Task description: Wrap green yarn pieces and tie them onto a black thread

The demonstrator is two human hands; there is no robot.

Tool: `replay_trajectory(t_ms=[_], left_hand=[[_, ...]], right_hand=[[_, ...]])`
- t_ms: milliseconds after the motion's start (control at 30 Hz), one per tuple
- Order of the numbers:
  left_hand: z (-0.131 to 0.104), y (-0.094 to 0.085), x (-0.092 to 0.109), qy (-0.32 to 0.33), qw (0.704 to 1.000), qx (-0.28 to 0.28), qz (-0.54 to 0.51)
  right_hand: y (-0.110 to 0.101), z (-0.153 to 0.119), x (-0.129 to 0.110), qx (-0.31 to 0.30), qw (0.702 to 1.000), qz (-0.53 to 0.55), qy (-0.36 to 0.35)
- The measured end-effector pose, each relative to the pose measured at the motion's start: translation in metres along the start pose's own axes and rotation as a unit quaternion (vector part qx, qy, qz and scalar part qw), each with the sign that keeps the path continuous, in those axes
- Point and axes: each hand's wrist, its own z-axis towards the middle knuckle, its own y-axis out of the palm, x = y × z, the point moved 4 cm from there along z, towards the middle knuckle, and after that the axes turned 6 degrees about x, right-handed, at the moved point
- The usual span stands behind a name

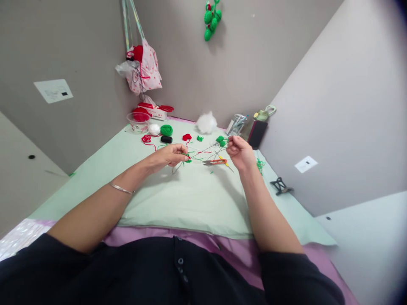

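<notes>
My left hand (171, 155) pinches a small red and green crocheted piece (188, 159) between thumb and fingertips; the fingers hide part of it. A dark thread (204, 150) stretches from that piece to my right hand (241, 153), which is raised to the right with its fingertips closed on the strand. Whether a needle is also in those fingers cannot be made out. Beneath the thread, orange-handled thread snips (220, 162) lie beside a yellow crochet hook (229, 167). Close to my right fingertips is a green crocheted piece (221, 140).
At the back are white stuffing (206, 122), a green yarn ball (166, 130), a black thread spool (166, 139), a red piece (187, 137) and a plastic tub (139, 125). A pen holder (237, 124) and dark phone (257, 134) stand right; a black stand (281, 186) lies nearer.
</notes>
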Motion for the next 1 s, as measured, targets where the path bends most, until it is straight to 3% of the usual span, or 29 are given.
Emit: replay_trajectory(t_ms=[133, 367, 633, 867, 1000], left_hand=[[-0.001, 0.0, 0.001, 0.001, 1.0, -0.004, 0.006], [0.0, 0.0, 0.001, -0.006, 1.0, -0.008, 0.001], [0.004, -0.008, -0.003, 0.027, 0.999, 0.018, 0.027], [0.003, -0.007, 0.001, 0.029, 0.999, 0.021, 0.038], [0.002, -0.007, 0.002, 0.026, 0.999, 0.021, 0.036]], right_hand=[[-0.023, 0.009, -0.008, 0.102, 0.992, 0.078, 0.006], [-0.054, 0.017, -0.019, 0.22, 0.964, 0.148, -0.004], [-0.07, 0.02, -0.031, 0.213, 0.97, 0.112, -0.017], [-0.098, 0.019, -0.042, 0.328, 0.934, 0.111, -0.087], [-0.108, 0.022, -0.045, 0.349, 0.926, 0.089, -0.116]])
